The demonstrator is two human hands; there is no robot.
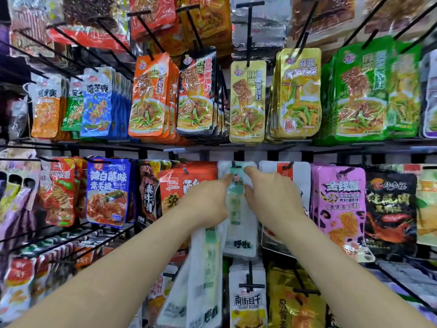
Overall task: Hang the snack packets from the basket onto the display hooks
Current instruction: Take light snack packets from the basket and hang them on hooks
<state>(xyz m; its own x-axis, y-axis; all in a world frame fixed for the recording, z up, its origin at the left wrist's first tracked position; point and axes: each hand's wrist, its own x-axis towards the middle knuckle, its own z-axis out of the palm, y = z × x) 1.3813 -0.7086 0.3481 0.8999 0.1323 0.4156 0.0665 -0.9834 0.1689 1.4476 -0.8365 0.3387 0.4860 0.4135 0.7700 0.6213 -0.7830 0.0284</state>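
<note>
Left hand (208, 200), gripping spare packets (205, 268) that hang below it, and right hand (272, 200), pinching a white packet (238, 216), meet at frame centre under a black hook (234, 164), with orange packets (149, 95) at upper left.

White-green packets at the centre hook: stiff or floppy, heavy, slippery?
Likely floppy: the spare packets drape limp below the left hand. Probably light: the white packet hangs from one thin hook, pinched by the right hand. The film looks smooth, so maybe slippery.
</note>
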